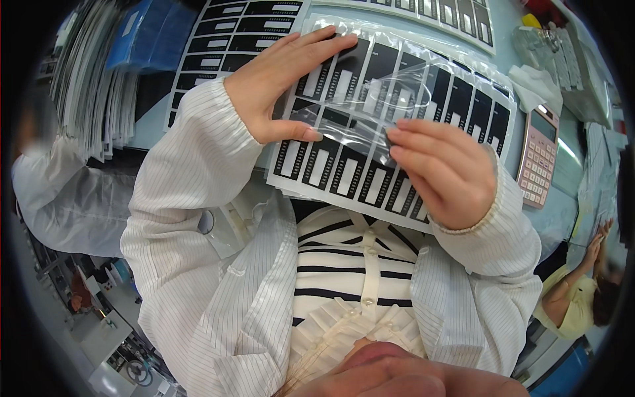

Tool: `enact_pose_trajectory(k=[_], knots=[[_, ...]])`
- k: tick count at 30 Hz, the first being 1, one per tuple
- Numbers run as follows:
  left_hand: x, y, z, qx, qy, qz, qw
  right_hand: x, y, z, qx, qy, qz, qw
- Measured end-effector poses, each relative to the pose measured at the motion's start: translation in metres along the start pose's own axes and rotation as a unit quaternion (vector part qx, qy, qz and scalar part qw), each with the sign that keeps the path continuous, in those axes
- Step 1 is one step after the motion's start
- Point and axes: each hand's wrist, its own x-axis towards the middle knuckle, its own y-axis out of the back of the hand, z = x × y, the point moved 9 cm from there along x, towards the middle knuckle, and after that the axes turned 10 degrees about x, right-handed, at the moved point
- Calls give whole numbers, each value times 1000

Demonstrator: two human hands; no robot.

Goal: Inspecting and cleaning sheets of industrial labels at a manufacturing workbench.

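Observation:
My left hand [281, 83] and my right hand [446, 169] hold a thin clear plastic film [370, 109] between their fingertips, stretched just above a stack of white sheets with rows of black rectangular labels [344, 178]. The left hand pinches the film's left end with thumb and fingers. The right hand grips its right end with curled fingers. The sheets lie in a clear plastic bag on the light blue table [562, 172]. Both sleeves are white with fine stripes.
More black label sheets [225, 40] lie farther back. A pink calculator [539, 155] sits at the right beside clear bags [542, 46]. Stacked papers [89, 79] stand at the left. Another person in a yellow top [579, 298] is at lower right.

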Motion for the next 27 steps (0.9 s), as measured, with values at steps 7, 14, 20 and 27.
enact_pose_trajectory(k=[7,14,20,27], knots=[[-1,-1,-8,-127,-67,33,989,-14,-9,7,6,-26,5,1000],[0,-9,-14,-82,27,31,996,-12,-14,10,15,-26,-8,1000],[-2,-12,-20,-119,21,33,992,-6,-17,8,2,0,-12,1000],[-4,-13,-24,-152,23,36,988,12,-24,1,-45,43,-29,998]])
